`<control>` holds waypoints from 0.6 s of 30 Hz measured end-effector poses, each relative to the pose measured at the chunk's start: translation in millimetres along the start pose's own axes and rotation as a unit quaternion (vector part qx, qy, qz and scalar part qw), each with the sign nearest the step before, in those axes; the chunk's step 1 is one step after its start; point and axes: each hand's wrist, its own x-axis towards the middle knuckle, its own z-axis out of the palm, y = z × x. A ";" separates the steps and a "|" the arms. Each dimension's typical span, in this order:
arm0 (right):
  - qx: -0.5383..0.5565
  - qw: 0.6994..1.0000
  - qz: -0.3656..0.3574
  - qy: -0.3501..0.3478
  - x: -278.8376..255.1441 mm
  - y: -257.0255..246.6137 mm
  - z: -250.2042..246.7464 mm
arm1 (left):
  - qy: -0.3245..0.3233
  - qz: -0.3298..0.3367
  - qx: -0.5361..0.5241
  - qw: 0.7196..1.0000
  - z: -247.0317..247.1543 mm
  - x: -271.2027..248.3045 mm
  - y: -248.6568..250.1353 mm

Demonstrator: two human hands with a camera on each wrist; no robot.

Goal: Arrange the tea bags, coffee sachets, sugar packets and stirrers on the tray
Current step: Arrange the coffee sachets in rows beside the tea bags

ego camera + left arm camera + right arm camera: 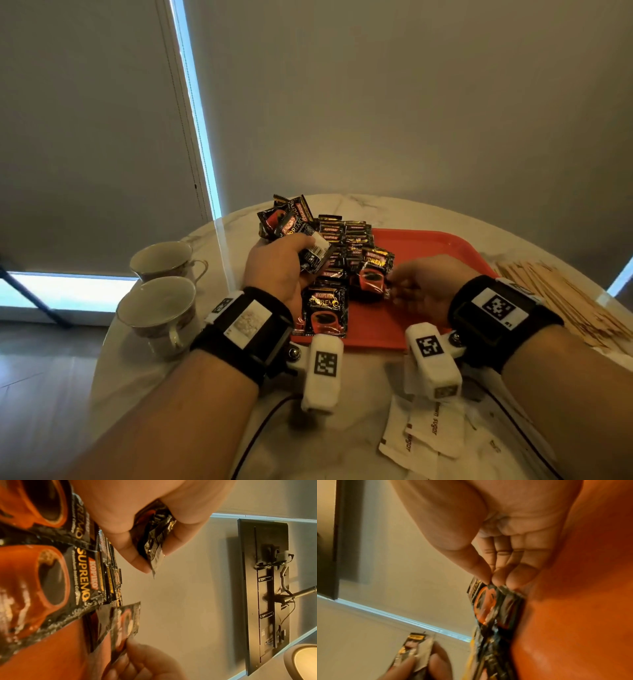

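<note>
Over the red tray (428,253), left hand (277,270) clutches one coffee sachet (317,255), right hand (423,287) pinches another sachet (371,277); the slippery pile (342,240) could slide off the edge.

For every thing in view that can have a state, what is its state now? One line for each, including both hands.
left hand: grips a coffee sachet, raised.
right hand: pinches the edge of another sachet over the tray.
red tray: on the table, partly covered with sachets.
two teacups: upright, look empty.
wooden stirrers: off the tray.
sugar packets: off the tray.
</note>
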 end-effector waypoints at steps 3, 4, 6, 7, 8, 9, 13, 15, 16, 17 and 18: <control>-0.067 0.998 0.014 0.010 0.6 1.3 -4.5 | -0.002 -0.002 0.001 1.000 0.2 -1.9 0.7; -0.081 0.997 0.014 0.005 0.0 0.7 -4.4 | -0.004 -0.001 0.001 1.000 0.6 -2.6 0.9; -0.102 0.995 0.012 -0.008 -0.9 -0.5 -3.4 | -0.007 0.003 0.002 1.000 0.4 -3.3 0.9; -0.110 0.994 0.010 -0.013 -1.2 -1.1 -3.0 | -0.006 0.003 0.004 1.000 0.2 -3.1 0.7; -0.117 0.993 0.009 -0.018 -0.8 -1.4 -2.7 | -0.006 0.002 0.006 1.000 -0.3 -2.6 0.1; -0.123 0.992 0.009 -0.021 -0.3 -1.9 -2.4 | -0.005 0.000 0.007 1.000 -0.8 -2.1 -0.3; -0.136 0.990 0.016 -0.031 -0.9 -4.4 -1.3 | -0.003 -0.003 0.016 1.000 -1.3 0.1 -1.9; -0.137 0.990 0.019 -0.034 -1.8 -5.1 -0.9 | -0.003 -0.004 0.015 1.000 -1.3 0.6 -2.7; -0.138 0.990 0.020 -0.036 -2.0 -5.5 -0.6 | -0.004 -0.003 0.016 1.000 -1.2 0.8 -3.0; -0.138 0.990 0.020 -0.037 -2.7 -6.1 -0.4 | -0.005 -0.003 0.017 1.000 -1.1 0.7 -3.3; -0.138 0.990 0.021 -0.037 -2.8 -6.6 -0.3 | -0.008 -0.003 0.017 1.000 -1.0 0.7 -3.3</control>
